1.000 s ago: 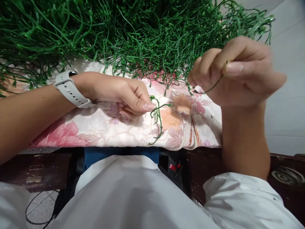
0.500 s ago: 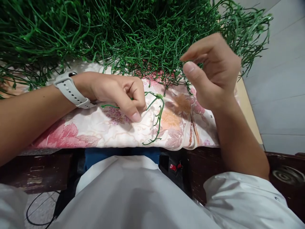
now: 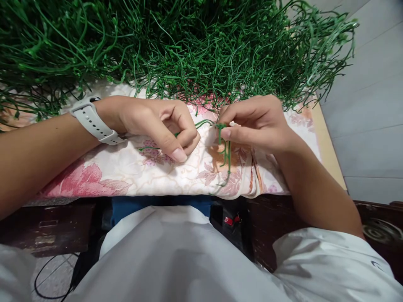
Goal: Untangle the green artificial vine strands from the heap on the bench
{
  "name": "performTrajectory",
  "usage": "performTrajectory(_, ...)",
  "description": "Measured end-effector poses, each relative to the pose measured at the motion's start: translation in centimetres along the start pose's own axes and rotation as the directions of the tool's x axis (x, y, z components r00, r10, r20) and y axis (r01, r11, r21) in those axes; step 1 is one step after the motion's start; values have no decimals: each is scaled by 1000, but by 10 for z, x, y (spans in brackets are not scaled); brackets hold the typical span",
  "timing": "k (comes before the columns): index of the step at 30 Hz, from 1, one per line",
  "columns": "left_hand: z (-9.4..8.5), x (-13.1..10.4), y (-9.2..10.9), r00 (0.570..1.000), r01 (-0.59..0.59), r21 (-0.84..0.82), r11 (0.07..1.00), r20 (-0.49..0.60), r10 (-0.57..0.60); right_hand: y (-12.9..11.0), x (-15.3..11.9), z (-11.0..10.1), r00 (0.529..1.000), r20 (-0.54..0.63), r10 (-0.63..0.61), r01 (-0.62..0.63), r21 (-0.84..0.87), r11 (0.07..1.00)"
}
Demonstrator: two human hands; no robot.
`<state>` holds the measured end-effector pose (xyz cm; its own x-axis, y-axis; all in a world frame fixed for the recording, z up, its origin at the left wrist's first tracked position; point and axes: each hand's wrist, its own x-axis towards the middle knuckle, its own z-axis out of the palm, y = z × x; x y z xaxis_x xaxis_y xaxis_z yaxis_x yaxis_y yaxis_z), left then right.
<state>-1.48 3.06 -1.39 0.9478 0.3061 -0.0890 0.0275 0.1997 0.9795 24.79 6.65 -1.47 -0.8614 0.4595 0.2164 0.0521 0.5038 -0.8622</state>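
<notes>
My left hand, with a white watch band at the wrist, is closed around part of a thin green plastic stem. One end of the stem sticks out to the left below the palm. My right hand pinches the stem's joint between thumb and forefinger, just right of the left hand. From that pinch a branched piece hangs down over the flowered cloth. Both hands are low over the cloth.
A large heap of green artificial stems covers the back of the table, from the left edge to the right corner. A bare wooden table edge shows at the right, beside a tiled wall. Dark wooden drawers are below.
My right hand has come down and left and closed on the stem's joint. The hanging branch has shifted right. My left hand has moved slightly right, still closed on the stem.
</notes>
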Motion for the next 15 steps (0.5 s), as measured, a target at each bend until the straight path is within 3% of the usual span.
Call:
performTrajectory(7, 5, -1, 6, 990, 20, -85, 996, -135, -31, 7, 2, -13, 987, -141, -74, 112, 286, 952)
performTrajectory(12, 5, 1, 3, 980, 32, -132, 991, -189, -57, 1, 8, -28, 969, -235, -72, 144, 305, 941)
performTrajectory(15, 5, 0, 3, 975, 96, -51, 994, -198, -105, -10, 5, -50, 939, -321, -124, 208, 243, 947)
